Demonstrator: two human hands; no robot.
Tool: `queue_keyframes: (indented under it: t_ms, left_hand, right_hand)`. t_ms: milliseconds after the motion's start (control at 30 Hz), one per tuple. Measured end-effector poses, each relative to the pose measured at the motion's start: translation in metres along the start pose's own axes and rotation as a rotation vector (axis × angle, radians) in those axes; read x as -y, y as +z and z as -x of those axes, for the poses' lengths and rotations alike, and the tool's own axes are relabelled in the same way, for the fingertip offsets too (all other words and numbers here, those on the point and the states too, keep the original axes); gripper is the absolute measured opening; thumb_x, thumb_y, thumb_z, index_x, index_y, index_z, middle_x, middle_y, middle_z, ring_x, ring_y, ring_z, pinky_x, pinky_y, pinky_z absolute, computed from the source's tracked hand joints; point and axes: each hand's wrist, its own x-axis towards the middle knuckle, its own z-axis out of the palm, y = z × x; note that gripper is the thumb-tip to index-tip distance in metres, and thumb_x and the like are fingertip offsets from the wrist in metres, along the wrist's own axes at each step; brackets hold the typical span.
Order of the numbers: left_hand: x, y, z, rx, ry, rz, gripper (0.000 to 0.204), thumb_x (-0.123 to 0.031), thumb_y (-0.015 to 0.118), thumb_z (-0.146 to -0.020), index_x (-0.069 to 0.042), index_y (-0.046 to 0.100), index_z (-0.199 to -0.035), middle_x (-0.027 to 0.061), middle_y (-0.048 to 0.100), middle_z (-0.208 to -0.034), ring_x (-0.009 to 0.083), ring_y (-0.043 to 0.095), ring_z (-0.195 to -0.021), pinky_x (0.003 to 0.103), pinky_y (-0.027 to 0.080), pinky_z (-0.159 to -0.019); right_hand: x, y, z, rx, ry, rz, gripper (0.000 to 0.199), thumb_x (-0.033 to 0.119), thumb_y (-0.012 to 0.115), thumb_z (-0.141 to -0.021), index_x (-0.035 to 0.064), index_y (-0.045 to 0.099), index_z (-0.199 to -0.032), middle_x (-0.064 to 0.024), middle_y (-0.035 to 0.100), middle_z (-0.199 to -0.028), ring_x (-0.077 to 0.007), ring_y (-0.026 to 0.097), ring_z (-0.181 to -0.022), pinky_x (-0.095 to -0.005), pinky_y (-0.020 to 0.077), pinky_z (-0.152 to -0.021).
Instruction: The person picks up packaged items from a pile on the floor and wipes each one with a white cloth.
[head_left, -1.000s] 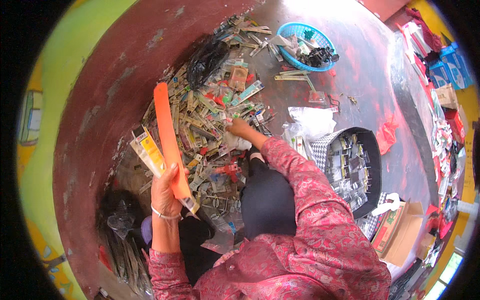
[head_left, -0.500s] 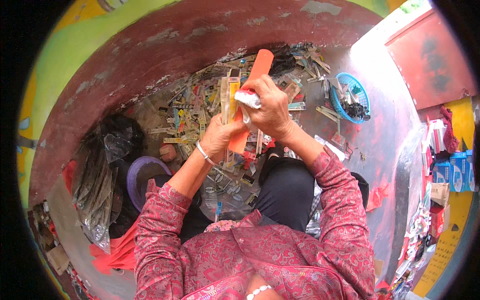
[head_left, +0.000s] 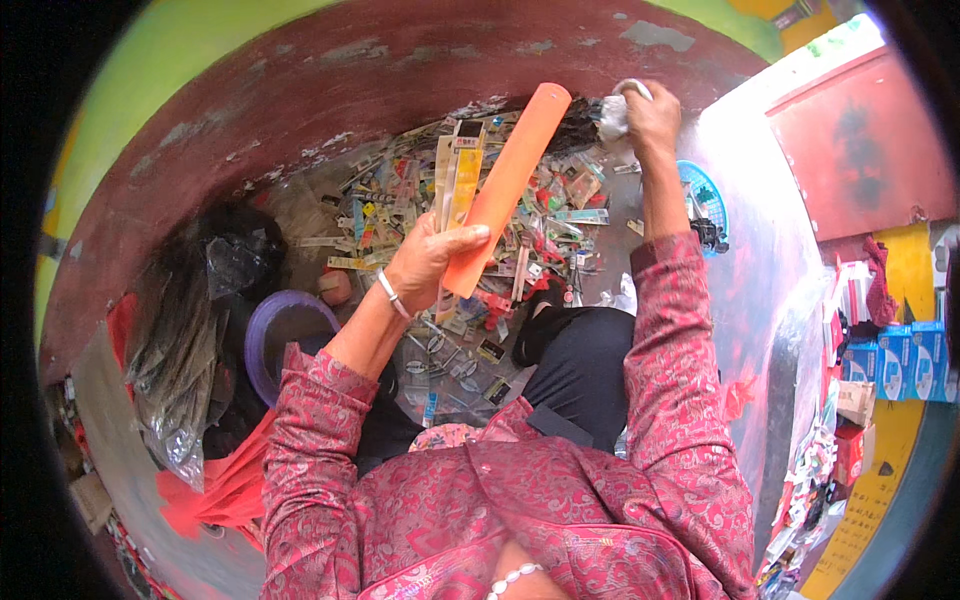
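Note:
My left hand (head_left: 432, 258) is closed round a long flat orange strip (head_left: 520, 170) and a small stack of slim yellow-and-white packages (head_left: 460, 180). Its thumb presses on the orange strip, which slants up to the right beside the packages. Up and to the right, apart from the left hand, my right hand (head_left: 654, 115) grips a crumpled white wad (head_left: 612, 118) with a pale curved rim at its top. What exactly this white thing is, I cannot make out. Below both hands lies a wide heap of similar slim packages (head_left: 370, 215).
A blue plastic basket (head_left: 712, 190) with black pieces stands at the right, partly behind my right forearm. On the left are a purple-rimmed tub (head_left: 258, 350), a black plastic bag (head_left: 240, 262) and red cloth or plastic (head_left: 225, 490). A curved maroon wall (head_left: 300, 100) bounds the far side.
My right hand has moved from beside the left hand up and to the right, carrying the white wad. The left hand still holds the strip and packages, now more fully in sight.

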Motion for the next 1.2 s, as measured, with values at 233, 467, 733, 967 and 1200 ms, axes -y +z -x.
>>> queue_keyframes:
  t_ms: [233, 467, 733, 967, 1200]
  left_hand:
    - [-0.001, -0.004, 0.004, 0.051, -0.020, 0.162, 0.033, -0.019, 0.062, -0.076, -0.002, 0.051, -0.103, 0.0040, 0.058, -0.083, 0.0103, 0.057, -0.065, 0.021, 0.047, -0.057]
    - [0.012, -0.007, 0.003, 0.156, -0.104, 0.173, 0.038, -0.026, 0.063, -0.077, -0.001, 0.052, -0.103, 0.0068, 0.058, -0.087, 0.0107, 0.056, -0.075, 0.020, 0.046, -0.061]
    - [0.000, -0.031, -0.009, -0.413, -0.007, -0.358, 0.028, -0.033, 0.058, -0.079, -0.006, 0.061, -0.084, -0.0001, 0.059, -0.068, 0.0055, 0.050, -0.052, 0.019, 0.031, -0.042]
    - [-0.013, -0.029, -0.006, -0.281, 0.001, -0.176, 0.033, -0.033, 0.055, -0.082, -0.002, 0.057, -0.094, 0.0025, 0.060, -0.076, 0.0049, 0.050, -0.057, 0.015, 0.031, -0.042]
    - [-0.016, -0.031, -0.015, -0.078, 0.068, 0.332, 0.030, -0.029, 0.063, -0.077, -0.003, 0.055, -0.090, 0.0001, 0.055, -0.070, 0.0049, 0.046, -0.049, 0.016, 0.033, -0.038]
  right_hand:
    - [0.060, 0.005, 0.092, 0.866, 0.752, -1.504, 0.041, 0.023, 0.049, -0.082, -0.0067, 0.045, -0.110, -0.0195, 0.056, -0.099, -0.0174, 0.057, -0.064, -0.0259, 0.0502, -0.056]
    - [0.097, 0.006, 0.119, 0.823, 0.768, -1.572, 0.038, 0.006, 0.056, -0.070, -0.0055, 0.049, -0.106, -0.0143, 0.060, -0.087, -0.0205, 0.060, -0.075, -0.0307, 0.0498, -0.070]
    - [0.109, 0.006, 0.124, 0.602, 0.466, -0.903, 0.013, 0.004, 0.055, -0.071, 0.0001, 0.057, -0.083, -0.0037, 0.058, -0.074, -0.0101, 0.054, -0.066, -0.0230, 0.0426, -0.062]
    - [0.105, 0.013, 0.129, 0.870, 0.394, -0.824, 0.011, 0.009, 0.050, -0.080, 0.0024, 0.058, -0.080, -0.0010, 0.057, -0.066, -0.0085, 0.053, -0.057, -0.0227, 0.0434, -0.052]
    - [0.126, 0.018, 0.149, 1.075, 0.437, -0.698, 0.016, 0.011, 0.053, -0.077, -0.0009, 0.063, -0.079, -0.0035, 0.060, -0.069, -0.0080, 0.053, -0.059, -0.0222, 0.0416, -0.054]
